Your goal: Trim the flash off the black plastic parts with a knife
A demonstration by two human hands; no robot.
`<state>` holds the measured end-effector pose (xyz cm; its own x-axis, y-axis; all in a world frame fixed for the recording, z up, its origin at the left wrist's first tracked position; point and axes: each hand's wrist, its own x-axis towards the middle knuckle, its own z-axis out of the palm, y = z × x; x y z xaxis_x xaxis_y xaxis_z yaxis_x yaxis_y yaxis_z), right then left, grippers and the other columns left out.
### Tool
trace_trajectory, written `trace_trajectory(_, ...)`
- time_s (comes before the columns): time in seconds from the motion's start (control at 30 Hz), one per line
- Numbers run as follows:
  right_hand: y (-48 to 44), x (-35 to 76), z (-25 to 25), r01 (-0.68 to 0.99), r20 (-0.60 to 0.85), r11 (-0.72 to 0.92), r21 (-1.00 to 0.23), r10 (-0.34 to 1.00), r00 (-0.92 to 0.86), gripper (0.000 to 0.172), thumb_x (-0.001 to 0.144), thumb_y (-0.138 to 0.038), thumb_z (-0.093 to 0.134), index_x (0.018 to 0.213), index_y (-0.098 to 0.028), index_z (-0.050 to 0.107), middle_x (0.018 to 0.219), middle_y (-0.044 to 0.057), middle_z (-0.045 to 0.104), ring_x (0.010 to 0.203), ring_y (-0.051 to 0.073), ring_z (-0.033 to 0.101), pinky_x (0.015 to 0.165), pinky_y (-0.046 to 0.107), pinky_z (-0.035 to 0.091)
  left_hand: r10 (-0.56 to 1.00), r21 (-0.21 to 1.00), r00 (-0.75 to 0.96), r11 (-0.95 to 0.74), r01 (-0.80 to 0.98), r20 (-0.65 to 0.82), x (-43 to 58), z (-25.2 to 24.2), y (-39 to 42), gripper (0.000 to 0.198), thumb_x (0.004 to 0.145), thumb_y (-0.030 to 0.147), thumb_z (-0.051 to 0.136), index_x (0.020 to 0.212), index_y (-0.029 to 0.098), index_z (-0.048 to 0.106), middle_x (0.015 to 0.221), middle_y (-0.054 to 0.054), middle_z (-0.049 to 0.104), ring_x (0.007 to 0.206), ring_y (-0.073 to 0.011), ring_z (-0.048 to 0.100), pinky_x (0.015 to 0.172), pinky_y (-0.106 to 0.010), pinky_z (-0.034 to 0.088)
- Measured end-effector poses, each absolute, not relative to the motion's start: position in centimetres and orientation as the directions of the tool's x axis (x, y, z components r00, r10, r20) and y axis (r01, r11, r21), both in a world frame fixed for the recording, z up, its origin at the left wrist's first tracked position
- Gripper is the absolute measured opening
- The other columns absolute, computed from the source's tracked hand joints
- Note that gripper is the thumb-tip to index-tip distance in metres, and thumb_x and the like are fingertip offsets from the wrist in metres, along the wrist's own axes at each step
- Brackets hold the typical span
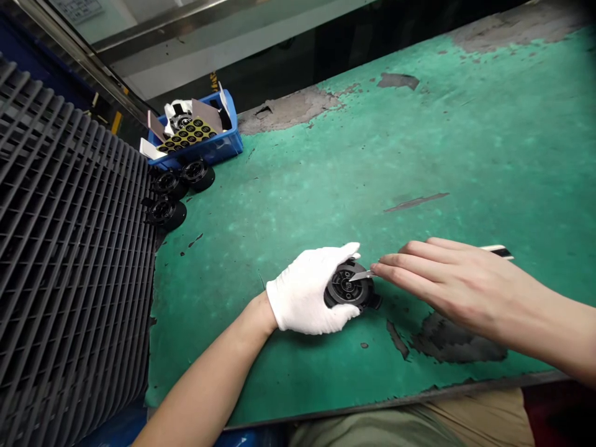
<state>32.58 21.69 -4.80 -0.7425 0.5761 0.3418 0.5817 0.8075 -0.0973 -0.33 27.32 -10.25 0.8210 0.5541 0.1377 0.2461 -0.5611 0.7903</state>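
Scuffed green bench (pixel 279 205), blue bin (pixel 218 149) stuffed with a black-dotted yellow sheet (pixel 190 133); gloved left hand (pixel 307 292) gripping a round black part (pixel 338 293) near the front edge, right hand (pixel 460 285) pinching a blade (pixel 361 275) over it.

The cloth glove (pixel 302 292) is white, the round plastic part (pixel 339 292) black. The tabletop (pixel 302 205) is green with grey patches, the bin (pixel 218 149) blue, the sticker sheet (pixel 189 135) yellow with black circles.

Blue bin (pixel 218 148) at far L corner of green tabletop (pixel 302 186) — yellow sheet (pixel 189 133) w/ blk circles in it; dark ribbed stack (pixel 69 223) along L side; gray worn patch (pixel 298 110) nr bin.
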Motion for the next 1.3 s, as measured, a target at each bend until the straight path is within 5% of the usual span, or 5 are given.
trace_trajectory(0.53, 18.3, 33.7, -8.0, 0.671, 0.351, 0.696, -0.253, 0.713, -0.607, 0.074, 0.121, -0.007, 0.058, 0.19, -0.034, 0.067, 0.146, 0.012, 0.094, 0.107, 0.034, 0.084, 0.093, 0.051, 0.063, 0.584, 0.818, 0.807, -0.504, 0.278, 0.085, 0.0, -9.8, 27.5, 0.097, 0.094, 0.049, 0.099, 0.18, 0.023, 0.063, 0.177, -0.023, 0.083, 0.168, -0.0515, 0.081, 0.147, -0.074, 0.065)
trace_trajectory(0.77, 17.0, 32.7, -7.9, 0.724, 0.328, 0.654, -0.219, 0.748, -0.577, 0.059, 0.121, -0.008, 0.055, 0.173, -0.024, 0.077, 0.138, 0.014, 0.093, 0.108, 0.035, 0.082, 0.093, 0.052, 0.061, 0.515, 0.805, 0.844, -0.56, 0.198, 0.15, 0.0, -11.3, 28.1, 0.128, 0.085, 0.076, 0.117, 0.186, 0.025, 0.058, 0.178, -0.025, 0.081, 0.17, -0.0557, 0.078, 0.147, -0.079, 0.063)
trace_trajectory(0.9, 16.7, 31.7, -6.9, 0.743, 0.37, 0.655, -0.137, 0.729, -0.575, 0.055, 0.119, -0.004, 0.055, 0.168, -0.018, 0.075, 0.128, 0.015, 0.092, 0.106, 0.035, 0.083, 0.088, 0.052, 0.062, 0.514, 0.793, 0.834, -0.585, 0.172, 0.198, 0.0, -11.9, 28.1, 0.119, 0.096, 0.08, 0.11, 0.186, 0.022, 0.059, 0.179, -0.028, 0.08, 0.17, -0.0532, 0.078, 0.148, -0.077, 0.063)
trace_trajectory(1.3, 16.9, 31.5, -5.6, 0.715, 0.329, 0.684, -0.143, 0.714, -0.618, 0.056, 0.119, -0.003, 0.057, 0.168, -0.021, 0.075, 0.125, 0.012, 0.094, 0.101, 0.033, 0.086, 0.085, 0.05, 0.068, 0.534, 0.796, 0.829, -0.569, 0.206, 0.167, 0.0, -12.3, 28.0, 0.124, 0.087, 0.082, 0.115, 0.185, 0.026, 0.063, 0.18, -0.027, 0.079, 0.17, -0.0545, 0.078, 0.148, -0.077, 0.062)
